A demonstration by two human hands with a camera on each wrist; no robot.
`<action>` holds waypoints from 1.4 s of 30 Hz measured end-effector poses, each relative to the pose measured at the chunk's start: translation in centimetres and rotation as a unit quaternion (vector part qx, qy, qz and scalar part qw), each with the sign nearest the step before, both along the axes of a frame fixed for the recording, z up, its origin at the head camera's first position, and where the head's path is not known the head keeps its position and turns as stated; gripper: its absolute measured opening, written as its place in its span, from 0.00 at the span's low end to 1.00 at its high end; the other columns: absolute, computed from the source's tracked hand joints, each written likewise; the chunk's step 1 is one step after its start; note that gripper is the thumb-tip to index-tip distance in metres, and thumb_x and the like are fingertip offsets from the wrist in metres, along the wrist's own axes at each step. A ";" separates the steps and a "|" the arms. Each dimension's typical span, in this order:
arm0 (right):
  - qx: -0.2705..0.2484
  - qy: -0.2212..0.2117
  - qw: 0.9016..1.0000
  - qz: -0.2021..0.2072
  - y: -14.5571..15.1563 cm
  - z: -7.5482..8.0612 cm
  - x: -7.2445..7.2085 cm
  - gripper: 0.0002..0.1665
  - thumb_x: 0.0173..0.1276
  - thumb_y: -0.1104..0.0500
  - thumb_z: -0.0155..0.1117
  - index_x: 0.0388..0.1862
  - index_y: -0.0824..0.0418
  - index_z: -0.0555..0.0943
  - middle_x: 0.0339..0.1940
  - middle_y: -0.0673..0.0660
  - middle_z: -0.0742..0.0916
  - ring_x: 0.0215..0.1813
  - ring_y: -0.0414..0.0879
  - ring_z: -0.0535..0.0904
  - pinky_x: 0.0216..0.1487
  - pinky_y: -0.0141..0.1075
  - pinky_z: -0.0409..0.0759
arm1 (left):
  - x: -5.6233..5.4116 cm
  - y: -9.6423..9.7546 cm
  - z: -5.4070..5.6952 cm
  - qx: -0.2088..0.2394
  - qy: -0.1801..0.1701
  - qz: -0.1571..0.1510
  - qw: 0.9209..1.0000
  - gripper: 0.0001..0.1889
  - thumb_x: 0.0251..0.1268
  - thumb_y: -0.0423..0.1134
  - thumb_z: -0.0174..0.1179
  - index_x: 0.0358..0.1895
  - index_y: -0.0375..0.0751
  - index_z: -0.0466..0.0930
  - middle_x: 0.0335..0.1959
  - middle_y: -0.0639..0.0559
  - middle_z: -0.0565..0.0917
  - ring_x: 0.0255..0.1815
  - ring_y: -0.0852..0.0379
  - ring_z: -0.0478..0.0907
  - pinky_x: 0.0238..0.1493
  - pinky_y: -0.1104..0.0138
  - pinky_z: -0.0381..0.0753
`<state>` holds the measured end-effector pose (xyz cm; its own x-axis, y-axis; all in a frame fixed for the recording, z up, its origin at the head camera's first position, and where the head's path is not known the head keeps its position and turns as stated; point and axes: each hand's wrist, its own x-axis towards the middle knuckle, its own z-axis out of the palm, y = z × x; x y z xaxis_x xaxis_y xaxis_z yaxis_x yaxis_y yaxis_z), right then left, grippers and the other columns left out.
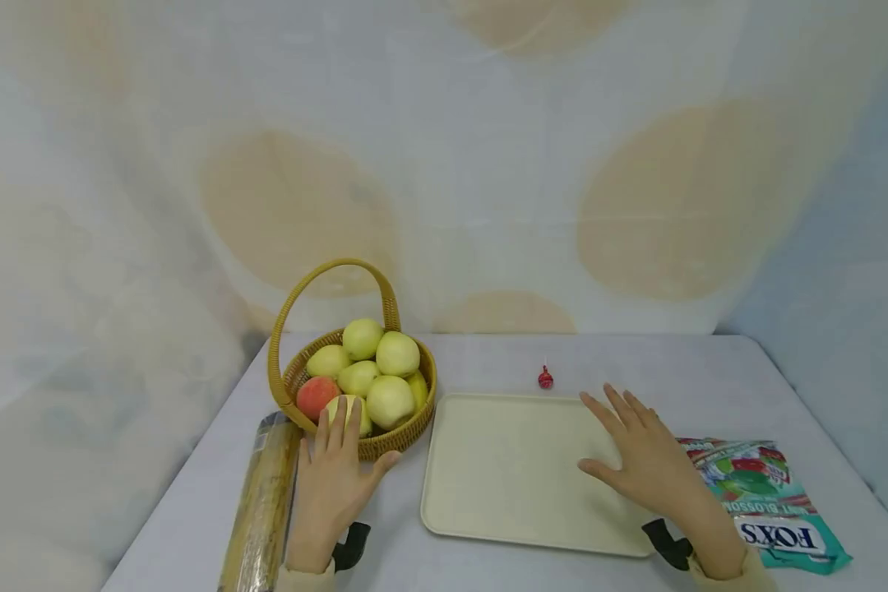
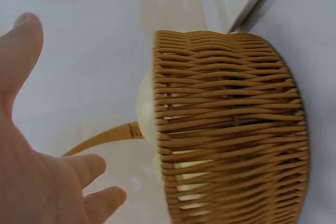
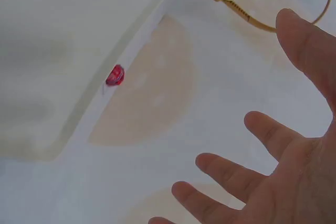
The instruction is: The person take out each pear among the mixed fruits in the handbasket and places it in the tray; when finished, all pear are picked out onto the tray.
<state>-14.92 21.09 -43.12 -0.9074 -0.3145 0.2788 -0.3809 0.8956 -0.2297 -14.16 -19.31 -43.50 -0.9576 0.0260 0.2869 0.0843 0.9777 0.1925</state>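
Note:
My left hand (image 1: 335, 489), fingers spread, hovers in front of the wicker basket (image 1: 417, 429), its fingertips overlapping a pale green fruit in the head view. Several pale green fruits (image 1: 390, 403) and one red peach (image 1: 317, 398) fill the basket, whose tall handle arches up on its left. In the left wrist view the woven basket side (image 2: 231, 129) stands apart from that hand. My right hand (image 1: 649, 460) is held with spread fingers over the right part of a cream tray (image 1: 518, 469), holding nothing. Just behind the tray lies a small red wrapped candy (image 1: 545, 378).
A long roll in clear wrapping (image 1: 255, 514) lies left of my left hand, close to the basket. At the right, a green Fox's candy bag (image 1: 773, 501) lies flat on the white table (image 1: 636, 362). Patterned cloth (image 1: 488, 164) hangs behind the table.

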 end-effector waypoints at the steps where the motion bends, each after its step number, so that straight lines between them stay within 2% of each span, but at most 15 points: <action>1: -0.004 0.008 1.000 0.010 -0.4 -0.1 -0.2 0.51 0.58 0.38 0.69 0.76 0.50 0.59 0.73 0.69 0.67 0.70 0.71 0.63 0.61 0.69 0.66 | 0.1 0.0 -0.2 0.003 0.003 0.003 1.000 0.49 0.60 0.69 0.54 0.77 0.44 0.51 0.78 0.42 0.55 0.78 0.36 0.51 0.66 0.31 0.57; 5: -0.023 0.016 0.999 0.045 -2.0 -0.1 -0.9 0.47 0.58 0.43 0.71 0.74 0.54 0.63 0.70 0.66 0.72 0.67 0.67 0.69 0.59 0.64 0.72 | 0.6 -0.1 -1.5 0.027 0.012 0.017 0.999 0.49 0.60 0.65 0.58 0.77 0.38 0.51 0.78 0.40 0.55 0.77 0.37 0.55 0.66 0.33 0.60; 10: -0.037 0.031 0.995 0.083 -4.3 0.1 -2.1 0.45 0.59 0.45 0.71 0.73 0.54 0.66 0.66 0.63 0.77 0.63 0.63 0.74 0.58 0.60 0.75 | 1.2 -0.1 -3.3 0.069 0.014 0.017 0.997 0.48 0.63 0.61 0.58 0.76 0.35 0.50 0.77 0.38 0.56 0.75 0.34 0.57 0.67 0.39 0.64; 15: -0.052 0.024 0.991 0.122 -7.2 0.8 -3.3 0.43 0.60 0.45 0.70 0.72 0.55 0.67 0.65 0.61 0.78 0.64 0.62 0.75 0.60 0.58 0.74 | 1.4 -0.8 -4.4 0.078 0.023 0.025 0.996 0.48 0.64 0.59 0.59 0.76 0.34 0.48 0.78 0.37 0.54 0.74 0.34 0.57 0.67 0.39 0.63; 20: -0.066 0.019 0.985 0.156 -9.7 1.5 -4.9 0.42 0.61 0.44 0.69 0.72 0.53 0.67 0.67 0.59 0.77 0.66 0.57 0.74 0.61 0.54 0.75 | 1.0 -1.3 -5.1 0.103 0.057 0.004 0.993 0.47 0.63 0.55 0.61 0.76 0.32 0.49 0.77 0.36 0.53 0.71 0.31 0.62 0.65 0.38 0.65; 25: -0.083 0.002 0.980 0.181 -12.3 1.9 -6.4 0.41 0.62 0.46 0.69 0.72 0.53 0.67 0.67 0.58 0.76 0.66 0.56 0.73 0.62 0.52 0.75 | 0.7 -1.4 -5.4 0.128 0.073 -0.015 0.989 0.45 0.64 0.52 0.61 0.75 0.31 0.50 0.77 0.35 0.53 0.68 0.29 0.65 0.63 0.36 0.65; 32: -0.101 -0.025 0.971 0.213 -16.0 2.1 -7.8 0.39 0.65 0.47 0.67 0.73 0.54 0.66 0.68 0.61 0.74 0.68 0.57 0.72 0.62 0.52 0.76 | 0.8 -1.7 -5.2 0.131 0.043 -0.006 0.990 0.45 0.65 0.50 0.61 0.76 0.31 0.47 0.78 0.35 0.49 0.71 0.31 0.61 0.64 0.34 0.61; 36: -0.110 -0.020 0.967 0.230 -17.9 2.2 -8.4 0.39 0.65 0.46 0.66 0.72 0.53 0.66 0.68 0.61 0.75 0.68 0.57 0.71 0.62 0.52 0.76 | 0.9 -1.8 -5.2 0.127 0.041 -0.005 0.991 0.45 0.65 0.50 0.61 0.76 0.31 0.48 0.78 0.35 0.50 0.70 0.31 0.63 0.64 0.33 0.62; 42: -0.111 -0.039 0.964 0.237 -20.0 2.3 -9.0 0.37 0.66 0.46 0.65 0.72 0.53 0.66 0.68 0.62 0.74 0.68 0.57 0.71 0.63 0.51 0.75 | 1.0 -1.9 -5.3 0.135 0.035 -0.002 0.990 0.47 0.63 0.49 0.63 0.76 0.30 0.47 0.78 0.34 0.49 0.68 0.28 0.64 0.64 0.32 0.61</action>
<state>-23.88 1.11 -40.79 -0.6977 -0.6392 0.3234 -0.7088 0.5504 -0.4412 -13.13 -21.20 -48.80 -0.9349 -0.0568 0.3503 0.1111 0.8906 0.4409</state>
